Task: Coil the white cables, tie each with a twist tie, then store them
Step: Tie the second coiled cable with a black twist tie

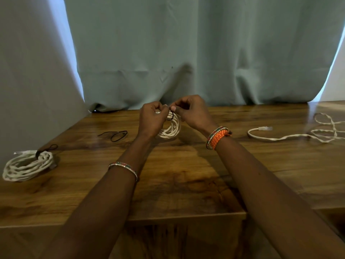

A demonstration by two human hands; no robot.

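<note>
A small white cable coil [172,128] stands upright at the far middle of the wooden table [186,165]. A black twist tie [170,116] loops around its top. My left hand [152,118] and my right hand [192,111] meet above the coil, and each pinches an end of the tie between thumb and fingers. At the left edge lies a larger coiled white cable [28,165], bound by a black tie [47,148]. A loose, uncoiled white cable [298,135] lies at the right.
Spare black twist ties [116,135] lie on the table left of my hands. A pale green curtain [186,53] hangs right behind the table's far edge. A wall [28,71] stands at the left. The table's front edge has a step at the right.
</note>
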